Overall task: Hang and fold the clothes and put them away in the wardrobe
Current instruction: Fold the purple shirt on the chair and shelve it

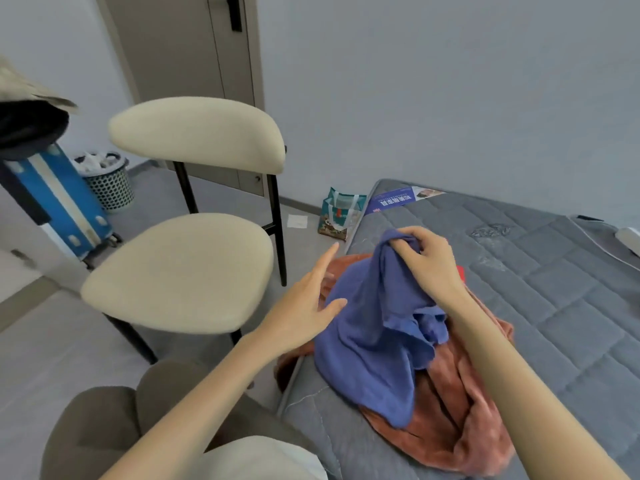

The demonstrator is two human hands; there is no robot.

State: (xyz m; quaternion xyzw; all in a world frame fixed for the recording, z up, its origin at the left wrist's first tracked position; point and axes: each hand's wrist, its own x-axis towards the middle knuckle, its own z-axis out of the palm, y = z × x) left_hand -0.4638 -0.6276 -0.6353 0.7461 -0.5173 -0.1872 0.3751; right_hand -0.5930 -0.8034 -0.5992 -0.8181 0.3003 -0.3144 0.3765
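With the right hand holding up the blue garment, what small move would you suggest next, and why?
Probably bring the open left hand onto the blue garment to grip a second point: the right hand pinches only its top, the rest hangs bunched over the rust-coloured cloth.

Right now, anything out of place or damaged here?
Dark blotchy marks on the grey mattress near its far end look like stains; a white paper scrap lies loose on the floor beside the green bag.
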